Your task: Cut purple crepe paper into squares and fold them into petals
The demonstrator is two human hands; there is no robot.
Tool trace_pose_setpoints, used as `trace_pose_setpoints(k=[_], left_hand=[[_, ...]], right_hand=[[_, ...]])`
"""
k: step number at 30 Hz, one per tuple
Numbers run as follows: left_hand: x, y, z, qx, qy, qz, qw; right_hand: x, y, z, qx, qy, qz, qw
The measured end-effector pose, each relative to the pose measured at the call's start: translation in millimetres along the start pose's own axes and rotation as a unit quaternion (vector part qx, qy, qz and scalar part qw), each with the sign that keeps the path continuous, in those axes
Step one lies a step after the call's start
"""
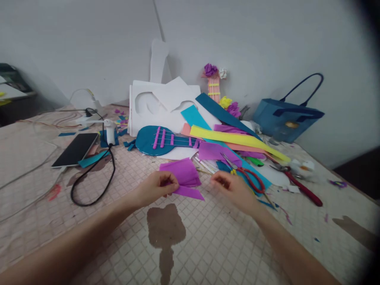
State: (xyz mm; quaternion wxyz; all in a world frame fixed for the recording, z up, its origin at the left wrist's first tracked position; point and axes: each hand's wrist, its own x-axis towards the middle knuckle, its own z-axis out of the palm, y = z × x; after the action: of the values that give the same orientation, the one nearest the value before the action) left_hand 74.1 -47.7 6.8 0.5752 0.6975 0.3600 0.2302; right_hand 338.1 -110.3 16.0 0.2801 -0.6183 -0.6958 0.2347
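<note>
My left hand (pixel 162 187) pinches the left end of a narrow purple crepe paper strip (pixel 190 192). Just behind the strip lies a larger folded piece of purple crepe paper (pixel 182 171). To the right, my right hand (pixel 230 185) is apart from the strip, its fingers curled together; whether anything small is between them is hidden. Red-handled scissors (pixel 253 179) lie beyond the right hand, blades pointing away to the left. A blue paper-covered ukulele shape (pixel 154 141) with purple bars and thin strings rests behind the papers.
Yellow (pixel 221 136) and blue crepe strips (pixel 227 114) pile up behind the hands. Red-handled pliers (pixel 303 189) and a blue bag (pixel 286 118) are on the right. At left are a phone (pixel 76 149), a white device (pixel 110 132) and a black cord loop (pixel 92 202). White boards (pixel 139 89) lean on the wall.
</note>
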Motion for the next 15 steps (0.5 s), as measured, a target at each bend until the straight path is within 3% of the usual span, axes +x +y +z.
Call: trace_pose_setpoints(k=[3, 5, 9, 15], left_hand=[[4.3, 2.3, 1.9, -0.031, 0.012, -0.007, 0.999], [9.2, 5.4, 8.3, -0.046, 0.010, -0.012, 0.999], [23.0, 13.5, 36.7, -0.080, -0.019, -0.023, 0.996], [45.7, 23.8, 89.8, -0.087, -0.049, -0.061, 0.993]], right_hand=[[1.8, 33.3, -37.5, -0.107, 0.112, 0.050, 0.987], [-0.8, 55.4, -52.6, -0.166, 0.136, 0.079, 0.974], [-6.8, 82.4, -56.9, -0.228, 0.128, 0.104, 0.960], [-9.7, 87.5, -55.2, -0.248, 0.099, 0.134, 0.954]])
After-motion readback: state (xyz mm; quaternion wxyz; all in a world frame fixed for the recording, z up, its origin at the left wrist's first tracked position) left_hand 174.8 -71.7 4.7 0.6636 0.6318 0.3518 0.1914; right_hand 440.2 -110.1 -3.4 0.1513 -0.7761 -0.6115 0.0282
